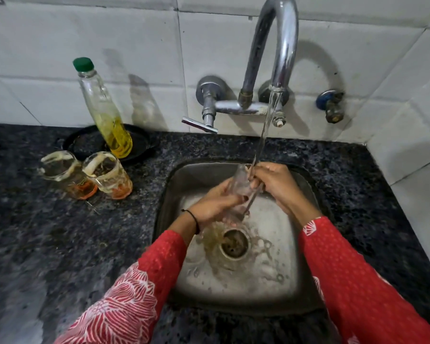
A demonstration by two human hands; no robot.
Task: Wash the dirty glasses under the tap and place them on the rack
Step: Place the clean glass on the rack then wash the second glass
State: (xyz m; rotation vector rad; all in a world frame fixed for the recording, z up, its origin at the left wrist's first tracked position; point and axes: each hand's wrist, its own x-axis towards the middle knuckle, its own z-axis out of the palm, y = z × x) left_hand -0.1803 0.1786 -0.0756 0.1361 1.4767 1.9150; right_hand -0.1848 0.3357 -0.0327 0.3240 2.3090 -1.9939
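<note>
A clear glass (240,184) is held over the steel sink (296,289), under the water running from the chrome tap (281,45). My left hand (215,204) grips the lower part of the glass. My right hand (274,182) holds its rim, fingers partly inside. Brownish water runs out toward the drain (233,243). Two dirty glasses stand on the dark granite counter at the left: one (65,173) with an orange base, and another (108,175) beside it, both with residue inside. No rack is in view.
A tall bottle (102,108) with a green cap and yellow liquid stands on a black plate (139,142) behind the dirty glasses. The tap lever (199,124) juts out above the sink's back edge. A blue valve (332,105) sticks out of the tiled wall at right.
</note>
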